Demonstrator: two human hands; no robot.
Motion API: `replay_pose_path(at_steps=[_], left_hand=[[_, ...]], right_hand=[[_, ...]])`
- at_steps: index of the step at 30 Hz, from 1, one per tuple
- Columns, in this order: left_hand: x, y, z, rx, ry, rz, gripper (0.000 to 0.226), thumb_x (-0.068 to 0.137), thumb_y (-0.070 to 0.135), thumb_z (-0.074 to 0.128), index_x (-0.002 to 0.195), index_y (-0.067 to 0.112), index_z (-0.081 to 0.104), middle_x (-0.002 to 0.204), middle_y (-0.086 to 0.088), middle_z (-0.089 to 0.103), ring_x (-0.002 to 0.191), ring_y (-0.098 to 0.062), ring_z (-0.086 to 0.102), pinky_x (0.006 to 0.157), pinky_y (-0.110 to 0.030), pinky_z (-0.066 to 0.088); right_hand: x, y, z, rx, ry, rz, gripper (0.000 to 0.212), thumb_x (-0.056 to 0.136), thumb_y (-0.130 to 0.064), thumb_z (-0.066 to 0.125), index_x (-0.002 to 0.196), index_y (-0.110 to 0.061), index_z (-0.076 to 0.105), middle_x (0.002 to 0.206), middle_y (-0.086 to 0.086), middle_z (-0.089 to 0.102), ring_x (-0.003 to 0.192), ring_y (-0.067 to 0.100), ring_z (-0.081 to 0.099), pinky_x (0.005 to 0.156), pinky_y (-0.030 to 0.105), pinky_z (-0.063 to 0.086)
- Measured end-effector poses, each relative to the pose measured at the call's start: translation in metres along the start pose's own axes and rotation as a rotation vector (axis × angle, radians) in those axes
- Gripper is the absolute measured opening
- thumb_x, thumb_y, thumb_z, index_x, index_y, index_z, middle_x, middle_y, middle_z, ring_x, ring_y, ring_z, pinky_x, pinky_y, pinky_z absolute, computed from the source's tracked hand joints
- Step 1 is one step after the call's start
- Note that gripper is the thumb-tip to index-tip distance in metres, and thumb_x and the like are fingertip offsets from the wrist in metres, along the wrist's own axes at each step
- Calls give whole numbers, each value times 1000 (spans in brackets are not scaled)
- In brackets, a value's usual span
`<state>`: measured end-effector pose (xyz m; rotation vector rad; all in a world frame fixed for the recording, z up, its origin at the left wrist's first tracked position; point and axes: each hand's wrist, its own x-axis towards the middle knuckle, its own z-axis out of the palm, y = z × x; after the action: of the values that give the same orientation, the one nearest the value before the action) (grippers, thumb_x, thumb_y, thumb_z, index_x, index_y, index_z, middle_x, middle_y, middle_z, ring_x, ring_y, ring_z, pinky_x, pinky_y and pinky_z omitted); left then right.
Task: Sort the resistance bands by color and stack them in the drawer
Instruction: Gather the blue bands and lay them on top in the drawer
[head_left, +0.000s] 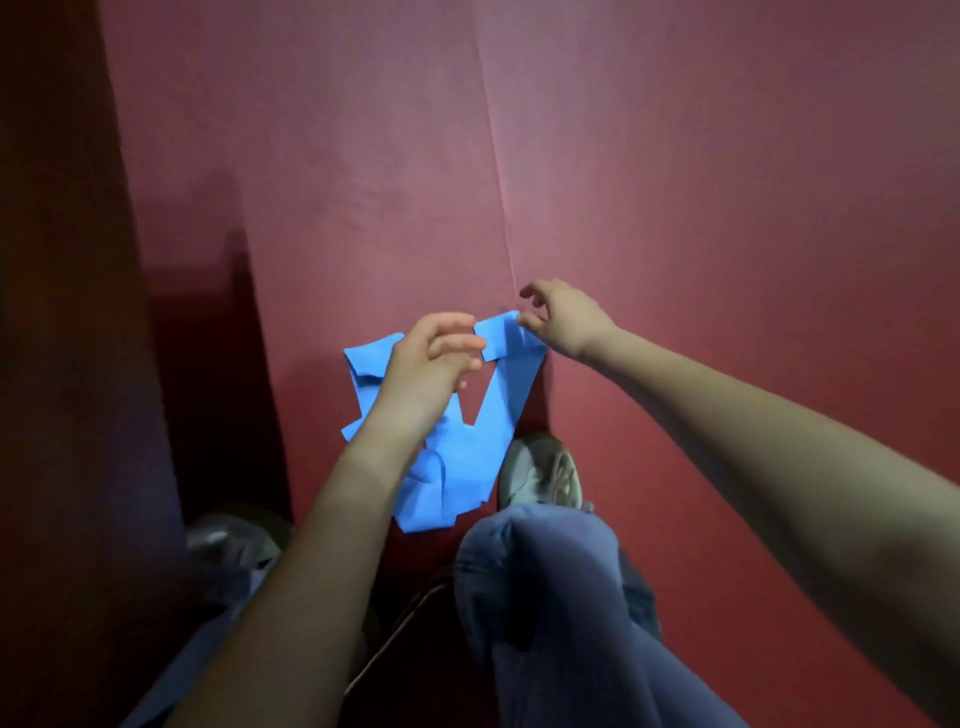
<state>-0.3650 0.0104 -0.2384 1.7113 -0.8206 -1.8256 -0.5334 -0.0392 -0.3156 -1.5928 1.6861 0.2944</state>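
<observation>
A blue resistance band (496, 415), flat and folded over itself several times, hangs above the dark red floor in the middle of the head view. My left hand (426, 366) holds its left part, fingers curled loosely over the folds. My right hand (558, 319) pinches the band's upper right corner between thumb and fingertips, the other fingers spread. The lower folds dangle in front of my knees. No drawer is in view.
The dark red floor (675, 182) has a thin seam running up the middle. A dark shadowed wall or furniture side (67, 312) stands at the left. My grey shoe (543, 470) and my knee in blue trousers (540, 561) are below the band.
</observation>
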Motion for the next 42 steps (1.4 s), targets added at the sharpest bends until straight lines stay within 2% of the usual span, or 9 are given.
replay_pose_path(at_steps=[5,11,15,19,23,27,31,36,42], left_hand=[[20,-34,-3,-50,110,-79,33,87,-3,40,81,28,51,77,8,60,53,5,55,54,-9,42],[25,-68,-15,-99,228,-153,23,90,1,43,88,22,54,78,7,60,62,-1,56,57,-13,45],[24,-82,-12,-147,314,-202,22,90,3,46,109,8,56,90,-3,61,72,-8,52,57,-11,43],[23,-88,2,-271,309,-244,51,80,23,61,126,5,47,132,-15,52,113,-19,54,95,-25,42],[10,-89,10,-396,174,-210,74,57,48,61,117,3,55,107,-10,65,95,-18,63,91,-35,49],[7,-94,8,-345,222,-193,42,65,44,60,91,12,66,93,-7,69,90,-23,63,93,-45,47],[9,-97,-3,-344,337,-173,20,78,34,52,80,18,64,90,-3,67,91,-22,62,91,-41,47],[10,-102,-7,-430,376,-232,34,80,33,52,104,12,63,103,-9,70,101,-28,64,95,-44,47],[3,-114,-15,-513,369,-263,44,89,34,46,124,10,53,120,-18,63,107,-31,62,93,-42,50]], right_hand=[[37,7,40,-116,-52,-56,37,88,-21,52,123,-9,50,126,19,50,120,36,42,99,42,38],[40,11,52,-270,18,-153,23,86,-17,53,104,-8,63,111,19,62,111,35,45,86,39,38],[19,2,53,187,67,-272,12,86,-13,54,85,-4,62,81,15,63,82,29,53,73,32,35],[-25,-19,55,635,78,-306,5,84,-18,53,79,-18,53,64,8,52,62,12,47,62,22,35],[-58,-39,63,1100,58,-228,13,83,-14,50,75,-24,47,53,-5,36,50,-1,32,53,11,31],[-66,-43,68,1215,-3,-160,14,83,-12,51,72,-21,48,53,-6,39,50,-1,33,52,11,30],[-35,-38,67,1098,-61,-57,26,93,-12,47,68,-17,47,60,-4,49,55,2,50,61,15,41],[21,-60,74,381,-5,-259,11,83,-21,61,88,-12,55,78,0,54,77,18,49,77,34,40],[40,-88,105,-267,-28,-439,50,83,-39,58,121,-11,43,124,11,44,116,27,39,93,39,31]])
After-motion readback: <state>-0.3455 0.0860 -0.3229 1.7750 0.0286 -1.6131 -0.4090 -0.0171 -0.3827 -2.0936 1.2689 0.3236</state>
